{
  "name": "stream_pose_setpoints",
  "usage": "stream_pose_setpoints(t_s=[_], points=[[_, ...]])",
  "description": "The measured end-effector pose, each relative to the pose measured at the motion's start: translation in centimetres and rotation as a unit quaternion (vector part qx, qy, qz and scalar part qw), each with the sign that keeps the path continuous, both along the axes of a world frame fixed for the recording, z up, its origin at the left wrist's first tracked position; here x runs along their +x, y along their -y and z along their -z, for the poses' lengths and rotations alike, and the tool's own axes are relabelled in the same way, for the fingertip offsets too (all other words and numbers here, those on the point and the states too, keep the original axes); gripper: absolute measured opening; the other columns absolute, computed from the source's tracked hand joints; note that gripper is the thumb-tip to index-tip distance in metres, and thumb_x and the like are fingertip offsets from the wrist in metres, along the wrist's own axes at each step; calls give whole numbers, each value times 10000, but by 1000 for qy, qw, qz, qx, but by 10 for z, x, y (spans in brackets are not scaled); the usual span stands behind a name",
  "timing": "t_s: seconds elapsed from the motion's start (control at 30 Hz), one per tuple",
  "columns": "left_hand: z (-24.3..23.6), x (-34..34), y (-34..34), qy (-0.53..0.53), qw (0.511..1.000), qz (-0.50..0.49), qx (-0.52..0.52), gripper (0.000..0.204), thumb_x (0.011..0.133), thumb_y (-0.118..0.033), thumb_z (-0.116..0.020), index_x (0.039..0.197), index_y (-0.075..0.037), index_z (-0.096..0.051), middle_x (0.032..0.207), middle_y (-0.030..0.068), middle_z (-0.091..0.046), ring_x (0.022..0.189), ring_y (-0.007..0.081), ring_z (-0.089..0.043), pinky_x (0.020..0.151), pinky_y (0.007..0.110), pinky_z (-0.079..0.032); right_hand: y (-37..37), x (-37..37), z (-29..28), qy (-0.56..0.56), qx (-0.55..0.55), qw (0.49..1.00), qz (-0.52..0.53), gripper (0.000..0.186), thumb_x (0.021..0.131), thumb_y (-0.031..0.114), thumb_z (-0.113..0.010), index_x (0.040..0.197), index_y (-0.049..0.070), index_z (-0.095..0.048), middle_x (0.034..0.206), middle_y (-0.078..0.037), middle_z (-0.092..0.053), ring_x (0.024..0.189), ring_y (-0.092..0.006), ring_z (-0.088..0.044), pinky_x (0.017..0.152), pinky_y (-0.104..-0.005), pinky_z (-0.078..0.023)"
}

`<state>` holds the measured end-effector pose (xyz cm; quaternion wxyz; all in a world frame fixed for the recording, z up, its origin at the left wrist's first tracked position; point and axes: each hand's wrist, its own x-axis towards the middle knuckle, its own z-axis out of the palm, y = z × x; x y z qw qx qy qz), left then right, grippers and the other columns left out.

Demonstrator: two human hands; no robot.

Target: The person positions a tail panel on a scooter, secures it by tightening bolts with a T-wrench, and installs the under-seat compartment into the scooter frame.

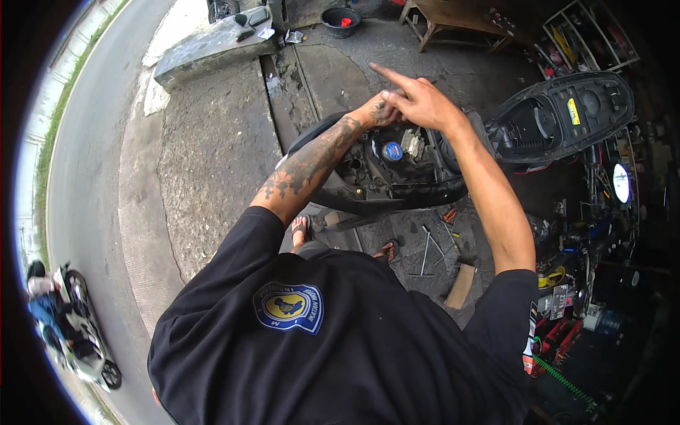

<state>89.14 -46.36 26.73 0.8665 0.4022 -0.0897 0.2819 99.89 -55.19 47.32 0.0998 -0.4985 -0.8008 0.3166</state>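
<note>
One left hand (379,112) and one right hand (425,104) are counted at upper centre, with one scooter (382,205) bearing one blue cap (392,151). One raised seat (556,126) is seen at upper right, one basin (340,32) and one red object (346,23) at top centre, and one motorbike (86,358) at lower left.

Daylight came from nine to eleven o'clock, where the road (92,177) looked bright and the white pavement patch (164,42) was nearly washed out. From two to five o'clock the light fell away into deep shade, with detail lost among the workshop clutter (567,333). An oval mirror (621,183) glared at three o'clock. The right hand (423,104), near one o'clock, looked fairly sharp. Black vignetting ringed the rim, and the road bowed into an arc.
</note>
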Motion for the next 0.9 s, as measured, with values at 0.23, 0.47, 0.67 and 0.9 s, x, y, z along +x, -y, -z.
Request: stream_pose_setpoints(t_s=[0.23,0.47,0.67,0.9], points=[[-29,18,18,-318,763,-357,435,222,929,-85,-543,1142,-36,-586,1009,132,-628,996,239,-615,819,351,-483,-19,17,62,49,141,989,-15,587,1001,263,-482,1522,248,-213,1157,-217,-652,1098,-396,-615,938,-475,-507],[-27,18,19,-313,707,-404,489,268,938,-90,-541,1196,-28,-582,1154,174,-625,1128,297,-574,934,414,-454,-27,-4,27,27,257,966,-8,394,911,262,-627,1289,169,-567,1124,-176,-664,1012,-358,-649,866,-460,-516],[-38,30,28,-310,745,-371,460,268,935,-130,-567,1168,-2,-604,1157,206,-641,1134,344,-575,947,416,-447,-41,25,42,224,265,938,0,347,864,390,-657,1117,156,-698,914,-113,-721,867,-320,-696,751,-426,-556],[-40,30,27,-295,788,-352,411,286,911,-191,-600,1124,-6,-642,1073,219,-683,1055,302,-643,904,388,-485,-87,-2,66,103,323,940,31,234,907,238,-582,1114,185,-677,913,-152,-706,872,-355,-683,735,-463,-545]])
